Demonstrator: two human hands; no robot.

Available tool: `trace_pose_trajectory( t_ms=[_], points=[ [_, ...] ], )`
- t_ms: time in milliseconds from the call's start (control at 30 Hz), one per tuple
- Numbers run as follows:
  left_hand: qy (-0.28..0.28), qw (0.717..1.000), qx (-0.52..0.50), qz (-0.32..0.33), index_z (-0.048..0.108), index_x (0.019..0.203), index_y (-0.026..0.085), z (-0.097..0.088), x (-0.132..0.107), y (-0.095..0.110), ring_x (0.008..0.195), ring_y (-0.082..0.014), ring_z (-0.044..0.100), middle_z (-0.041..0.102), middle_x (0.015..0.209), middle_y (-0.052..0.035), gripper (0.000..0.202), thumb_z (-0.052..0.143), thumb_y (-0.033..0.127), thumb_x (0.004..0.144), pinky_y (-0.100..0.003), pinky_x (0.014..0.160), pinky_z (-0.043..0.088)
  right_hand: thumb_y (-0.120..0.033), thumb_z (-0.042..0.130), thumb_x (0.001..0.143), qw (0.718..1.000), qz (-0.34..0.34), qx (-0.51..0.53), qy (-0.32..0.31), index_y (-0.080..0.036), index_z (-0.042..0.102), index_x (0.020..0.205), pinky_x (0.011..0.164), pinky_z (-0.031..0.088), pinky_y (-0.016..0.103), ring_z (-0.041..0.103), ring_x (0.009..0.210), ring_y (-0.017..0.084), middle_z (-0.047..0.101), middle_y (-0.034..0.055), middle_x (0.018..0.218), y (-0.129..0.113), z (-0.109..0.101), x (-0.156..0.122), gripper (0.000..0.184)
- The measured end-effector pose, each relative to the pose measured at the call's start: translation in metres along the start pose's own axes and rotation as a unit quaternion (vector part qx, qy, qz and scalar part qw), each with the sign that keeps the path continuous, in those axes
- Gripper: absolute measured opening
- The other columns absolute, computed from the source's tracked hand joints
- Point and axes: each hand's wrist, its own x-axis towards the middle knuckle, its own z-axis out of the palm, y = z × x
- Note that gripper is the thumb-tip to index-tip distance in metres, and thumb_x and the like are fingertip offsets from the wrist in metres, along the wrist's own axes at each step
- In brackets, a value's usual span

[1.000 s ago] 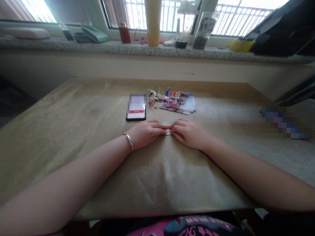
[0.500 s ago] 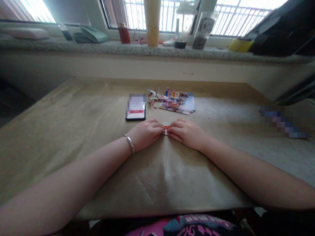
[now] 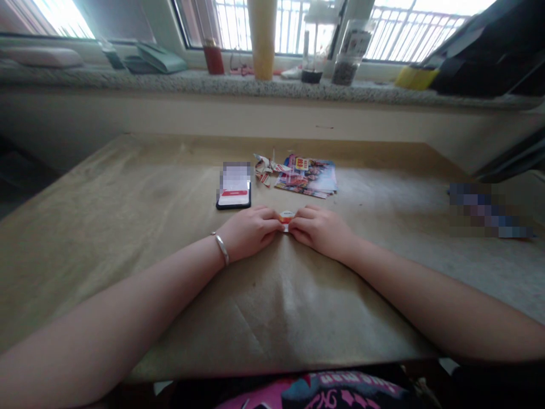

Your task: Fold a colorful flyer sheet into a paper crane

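Between my hands is a small piece of folded paper (image 3: 286, 217), white with orange and red print, low over the table or on it. My left hand (image 3: 249, 232), with a silver bangle at the wrist, pinches its left side. On the right side, the fingers of my right hand (image 3: 321, 233) are closed on the same paper. My fingers cover most of its edges. Just beyond lie folded printed paper pieces (image 3: 264, 169) and a small stack of colourful printed leaflets (image 3: 313, 177). A phone (image 3: 234, 190) with its screen lit lies beyond my left hand.
A tan cloth (image 3: 170, 199) covers the table. At the far right lies a blurred bluish item (image 3: 489, 213). The stone windowsill (image 3: 238, 85) behind holds a red jar (image 3: 213, 57), a tall yellow cylinder (image 3: 262, 42), clear containers (image 3: 346, 62) and a black bag (image 3: 477, 57).
Both hands keep their hold on the folded paper. They have shifted only very slightly, and the lower white part of the paper shows a little less. Other things lie as before.
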Motion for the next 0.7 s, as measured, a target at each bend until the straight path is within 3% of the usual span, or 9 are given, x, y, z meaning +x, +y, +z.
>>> trace_pose_trajectory(
  t_ms=[267, 533, 700],
  points=[
    [0.000, 1.000, 0.004, 0.010, 0.064, 0.109, 0.018, -0.0062, -0.0027, -0.0017, 0.081, -0.0145, 0.063, 0.070, 0.093, -0.0038, 0.026, 0.050, 0.017, 0.087, -0.025, 0.075, 0.050, -0.020, 0.052, 0.083, 0.984, 0.127, 0.123, -0.016, -0.017, 0.065, 0.080, 0.069, 0.042, 0.026, 0.056, 0.075, 0.015, 0.061, 0.0049, 0.079, 0.0039, 0.0064, 0.0062, 0.014],
    [-0.030, 0.997, 0.033, 0.059, 0.060, 0.120, 0.021, -0.0097, -0.0051, -0.0067, 0.080, -0.0128, 0.064, 0.070, 0.095, -0.0038, 0.033, 0.046, 0.017, 0.091, -0.023, 0.074, 0.050, -0.023, 0.048, 0.088, 0.982, 0.150, 0.113, -0.027, -0.016, 0.063, 0.081, 0.071, 0.042, 0.028, 0.058, 0.078, 0.018, 0.065, 0.0072, 0.082, 0.0047, 0.0073, 0.0073, 0.018],
    [-0.013, 0.994, 0.079, 0.078, 0.060, 0.121, 0.018, -0.0057, -0.0046, -0.0048, 0.081, -0.0137, 0.063, 0.070, 0.100, -0.0053, 0.032, 0.047, 0.019, 0.092, -0.024, 0.074, 0.051, -0.023, 0.053, 0.086, 0.977, 0.157, 0.142, -0.007, -0.017, 0.063, 0.080, 0.069, 0.042, 0.026, 0.058, 0.076, 0.015, 0.065, 0.0050, 0.081, 0.0076, 0.0104, 0.0053, 0.014]
  ],
)
